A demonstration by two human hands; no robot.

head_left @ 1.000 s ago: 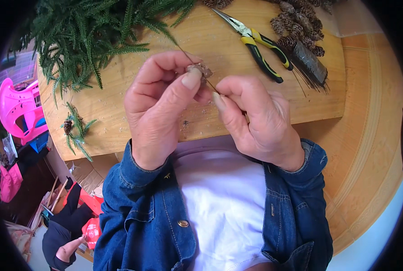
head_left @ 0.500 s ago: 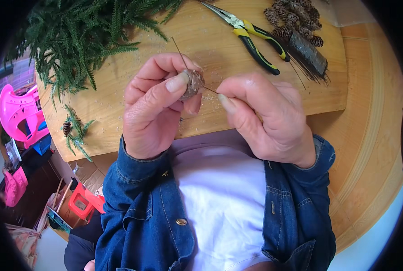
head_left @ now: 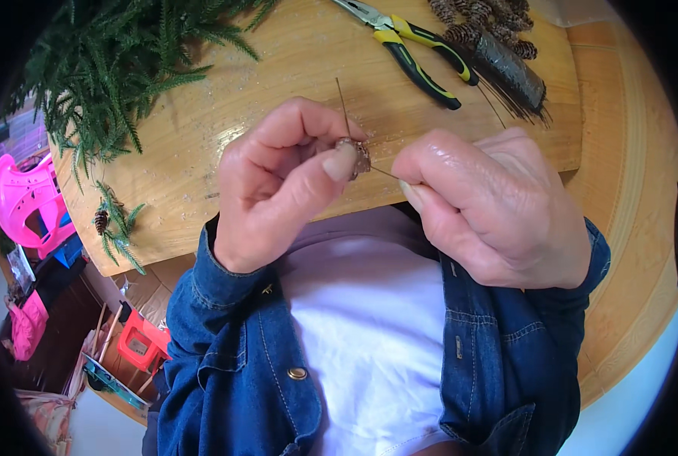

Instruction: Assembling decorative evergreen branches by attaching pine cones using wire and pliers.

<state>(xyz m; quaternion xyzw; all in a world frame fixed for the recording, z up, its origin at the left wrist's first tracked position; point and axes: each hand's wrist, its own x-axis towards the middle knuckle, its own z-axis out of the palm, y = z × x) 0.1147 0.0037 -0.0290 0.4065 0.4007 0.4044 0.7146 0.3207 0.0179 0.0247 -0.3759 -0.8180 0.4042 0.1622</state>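
Observation:
Between the thumb and fingers of my left hand (head_left: 282, 178) is a small brown pine cone (head_left: 362, 156), mostly covered by the fingertips. A thin dark wire (head_left: 342, 106) sticks up from the cone. Its other end runs out to the right, where my right hand (head_left: 491, 205) pinches it between thumb and forefinger. Both hands are over the near edge of the wooden table (head_left: 278, 83). Farther off lie long-nose pliers (head_left: 422, 64) with yellow and black handles, beside a bundle of dark wires (head_left: 514, 83) in a clear wrap.
Several pine cones (head_left: 479, 23) are heaped at the far right. Green artificial fir branches (head_left: 126, 68) cover the far left. A sprig with a small cone (head_left: 111, 220) lies at the left edge. A pink plastic chair (head_left: 27, 201) and a red stool (head_left: 137, 342) stand beyond.
My hands have moved right, with the right hand also a little lower. The pine cone has turned in my left fingers, and the wire stays pinched in my right.

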